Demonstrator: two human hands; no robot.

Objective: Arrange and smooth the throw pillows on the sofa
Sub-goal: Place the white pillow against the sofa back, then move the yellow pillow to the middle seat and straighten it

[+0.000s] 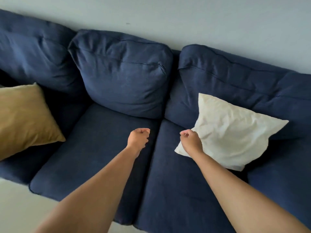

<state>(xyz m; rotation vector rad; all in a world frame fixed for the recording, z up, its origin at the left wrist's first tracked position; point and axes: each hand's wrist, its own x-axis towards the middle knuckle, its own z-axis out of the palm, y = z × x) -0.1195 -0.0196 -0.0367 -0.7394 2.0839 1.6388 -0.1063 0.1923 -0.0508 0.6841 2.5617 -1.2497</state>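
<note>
A wrinkled white throw pillow [232,132] leans against the right back cushion of the dark blue sofa [94,148]. A mustard-yellow throw pillow [25,118] rests on the left seat, propped toward the back. My left hand [138,137] hovers over the middle seat cushion, fingers curled into a loose fist with nothing in it. My right hand [191,140] is also curled shut, just in front of the white pillow's left edge; I cannot tell whether it touches the fabric.
Three plump blue back cushions [124,73] line a pale wall [185,19]. A seam [151,157] divides the middle and right seat cushions. Light floor [15,207] shows at the lower left in front of the sofa.
</note>
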